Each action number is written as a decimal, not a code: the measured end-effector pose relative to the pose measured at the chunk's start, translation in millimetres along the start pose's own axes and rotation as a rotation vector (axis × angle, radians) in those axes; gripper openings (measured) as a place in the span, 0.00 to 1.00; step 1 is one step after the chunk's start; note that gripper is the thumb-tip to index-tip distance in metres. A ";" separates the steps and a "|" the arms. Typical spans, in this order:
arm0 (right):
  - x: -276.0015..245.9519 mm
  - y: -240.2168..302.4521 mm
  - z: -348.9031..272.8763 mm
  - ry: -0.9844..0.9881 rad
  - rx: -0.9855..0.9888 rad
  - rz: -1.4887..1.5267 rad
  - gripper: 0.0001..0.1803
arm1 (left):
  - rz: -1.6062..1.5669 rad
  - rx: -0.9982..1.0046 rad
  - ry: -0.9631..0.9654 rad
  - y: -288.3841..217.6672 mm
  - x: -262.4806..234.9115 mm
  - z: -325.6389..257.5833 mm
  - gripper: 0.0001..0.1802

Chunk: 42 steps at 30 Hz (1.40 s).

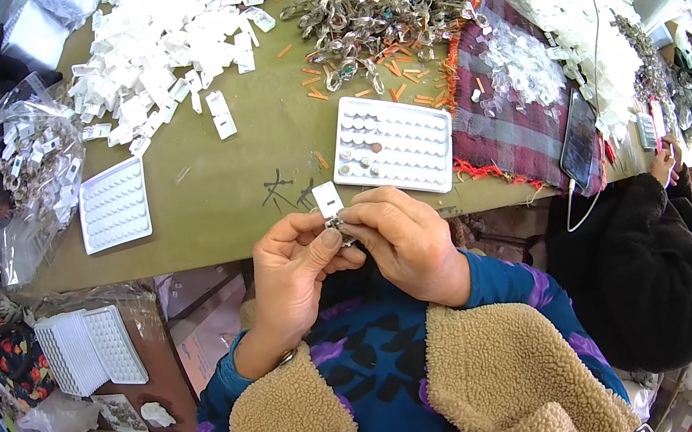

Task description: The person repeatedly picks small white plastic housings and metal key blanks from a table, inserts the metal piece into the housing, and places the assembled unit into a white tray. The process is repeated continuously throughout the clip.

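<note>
At the table's front edge, both my hands are closed around a small white rectangular plastic piece [326,197] with a slot in it. My left hand [287,272] pinches it from the left, fingers curled beneath. On the other side, my right hand [411,232] presses thumb and fingertips to its lower end. A small shiny metal-looking part [340,224] shows between the fingertips; its exact kind is partly hidden. Just beyond my right hand lies a white compartment tray [421,174], with several small round pieces in its left cells.
A heap of white plastic pieces [154,56] and a pile of clear and metallic clips [374,1] cover the far table. Orange strips [409,73] lie scattered. Another tray [113,204] sits left; a plaid cloth [502,135] and phone [578,139] right. A person in black [649,275] sits at right.
</note>
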State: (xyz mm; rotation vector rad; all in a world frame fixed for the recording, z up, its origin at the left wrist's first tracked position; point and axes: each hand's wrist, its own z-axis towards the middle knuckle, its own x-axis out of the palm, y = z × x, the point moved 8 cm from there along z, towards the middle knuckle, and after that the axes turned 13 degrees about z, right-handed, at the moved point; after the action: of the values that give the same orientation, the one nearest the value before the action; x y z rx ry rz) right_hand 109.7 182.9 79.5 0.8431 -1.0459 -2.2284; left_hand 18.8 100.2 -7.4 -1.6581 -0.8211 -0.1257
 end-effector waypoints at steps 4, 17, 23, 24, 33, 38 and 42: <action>4.8 -2.3 -3.1 0.112 0.066 0.040 0.11 | -0.033 -0.016 -0.032 6.5 -3.5 -11.1 0.09; 17.9 15.0 -29.7 0.124 -0.151 0.130 0.19 | -0.103 0.029 -0.095 13.2 -11.2 -29.8 0.10; 22.5 1.4 -34.9 0.091 -0.029 0.172 0.17 | -0.046 -0.004 -0.087 15.7 -10.3 -27.4 0.10; 21.0 -1.0 -34.6 0.082 0.025 0.208 0.16 | -0.030 -0.015 -0.076 13.3 -11.0 -26.0 0.10; 25.1 -43.0 -33.0 0.027 0.761 0.819 0.10 | 0.124 -0.094 0.013 6.2 -5.8 -26.9 0.06; 30.1 -53.7 -28.5 0.000 0.681 0.620 0.07 | 0.231 -0.094 -0.025 12.7 -10.2 -23.3 0.04; 33.1 -52.2 -31.5 0.010 0.679 0.797 0.06 | 0.300 0.027 -0.052 7.7 -11.3 -25.3 0.04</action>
State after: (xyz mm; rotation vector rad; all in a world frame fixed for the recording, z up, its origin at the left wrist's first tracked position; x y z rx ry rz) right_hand 100.2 174.5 11.4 0.5287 -1.7851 -1.2049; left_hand 23.7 72.3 -12.5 -1.7451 -0.6015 0.1378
